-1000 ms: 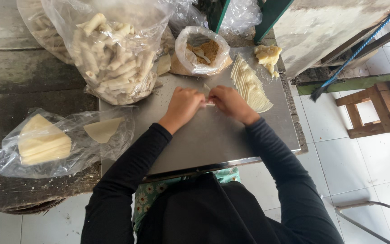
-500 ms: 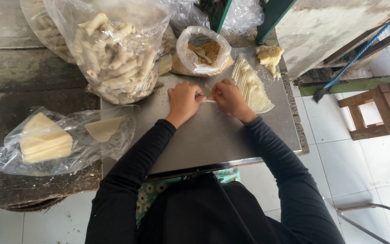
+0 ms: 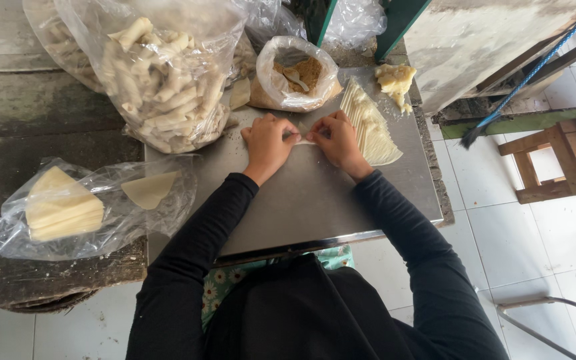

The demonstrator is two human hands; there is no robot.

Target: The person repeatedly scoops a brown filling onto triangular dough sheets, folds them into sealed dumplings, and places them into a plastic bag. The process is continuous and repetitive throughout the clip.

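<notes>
Far left, a clear bag of stacked wrappers (image 3: pixel 65 212) lies on the worktop (image 3: pixel 315 200); a big bag of finished rolls (image 3: pixel 165 80) runs off the top edge. Left hand (image 3: pixel 268 143) and right hand (image 3: pixel 338 140) pinch a pale wrapper (image 3: pixel 305 141), mostly hidden under curled fingers, just beside the fanned wrapper stack (image 3: pixel 371 127).

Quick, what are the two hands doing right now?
Left hand: closed, fingers curled on the pale wrapper on the metal tray.
Right hand: closed, pinching the same wrapper.
</notes>
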